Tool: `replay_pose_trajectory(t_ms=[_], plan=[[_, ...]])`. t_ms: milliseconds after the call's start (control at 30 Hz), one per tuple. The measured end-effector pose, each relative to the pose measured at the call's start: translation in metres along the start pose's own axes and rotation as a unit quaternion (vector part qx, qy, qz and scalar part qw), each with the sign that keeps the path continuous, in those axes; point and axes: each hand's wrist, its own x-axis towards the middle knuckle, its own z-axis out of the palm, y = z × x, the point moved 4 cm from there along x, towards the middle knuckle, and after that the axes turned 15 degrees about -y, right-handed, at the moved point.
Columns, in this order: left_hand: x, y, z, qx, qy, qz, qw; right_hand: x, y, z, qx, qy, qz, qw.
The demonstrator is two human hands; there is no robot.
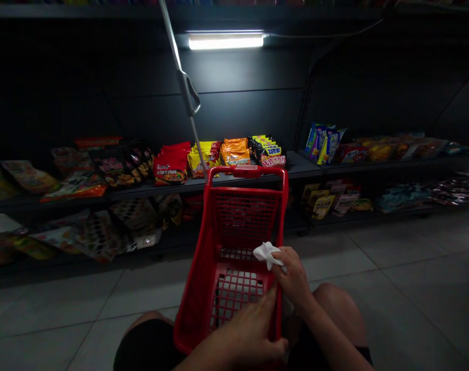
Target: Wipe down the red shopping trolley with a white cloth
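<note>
A red plastic shopping basket (219,242) stands on the floor between my knees, empty inside. My right hand (294,278) is closed on a white crumpled cloth (267,253), held over the basket's right rim. My left hand (250,330) rests on the basket's near right edge, fingers wrapped over the rim. A grey telescopic handle (186,87) rises from the basket up past the shelf.
Dark shelves (296,167) run across the back, lit by a strip light (225,40). Snack and noodle packets (222,154) fill the middle shelf, with more bags on lower shelves at left and right. Pale floor tiles (392,268) stretch to the right.
</note>
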Motion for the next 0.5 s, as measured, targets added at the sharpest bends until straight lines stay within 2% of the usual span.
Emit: replay_pose_trajectory(t_ms=[133,300,400,500], plan=[[-0.007,0.008,0.002,0.0,-0.024,0.025,0.999,-0.018,0.007,-0.002,-0.016,0.035,-0.03,0.999],[-0.007,0.006,-0.005,0.038,-0.064,0.026,0.997,-0.035,0.015,-0.001,-0.019,0.085,-0.032,0.996],[-0.008,0.004,-0.005,0.04,-0.092,0.028,0.995,-0.026,0.023,-0.009,-0.025,0.121,-0.041,0.991],[-0.011,0.006,-0.001,0.027,-0.089,0.023,0.995,-0.006,0.035,-0.029,-0.056,0.188,-0.051,0.979]])
